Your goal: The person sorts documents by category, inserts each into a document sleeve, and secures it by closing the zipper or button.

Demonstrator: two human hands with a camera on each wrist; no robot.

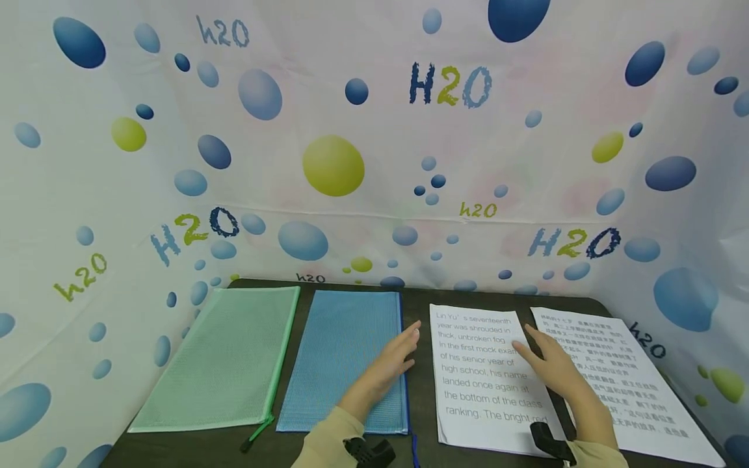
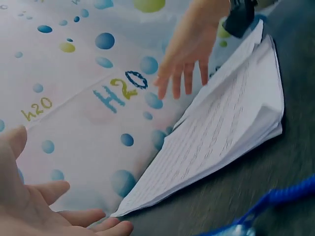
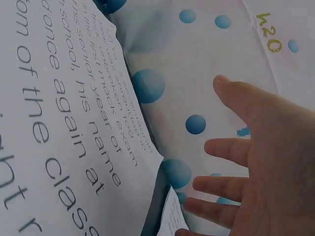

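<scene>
While both hands hung with fingers extended and parted, neither had hold of anything. The left hand (image 1: 389,363) was over the right edge of the blue mesh pouch (image 1: 342,351), fingertips toward the English pages (image 1: 474,364); the right hand (image 1: 552,370) was above those pages' right edge, beside the Chinese pages (image 1: 643,390). Farther left lay the green mesh pouch (image 1: 219,357), all four flat on the dark table (image 1: 422,396) before a dotted curtain (image 1: 380,39).

The step in hand looked like a reach or a pause ahead of any grip. Lifting paper would call for both hands to come down to opposite edges of one stack and pinch all its sheets together, since the left wrist view showed a loose, lifted corner.

The right wrist's black band (image 1: 550,443) covered the end of the last English line. The Chinese print was too small to read, and the blue cord (image 1: 415,448) ran out of the head view. Whether either pouch held anything could not be told.
</scene>
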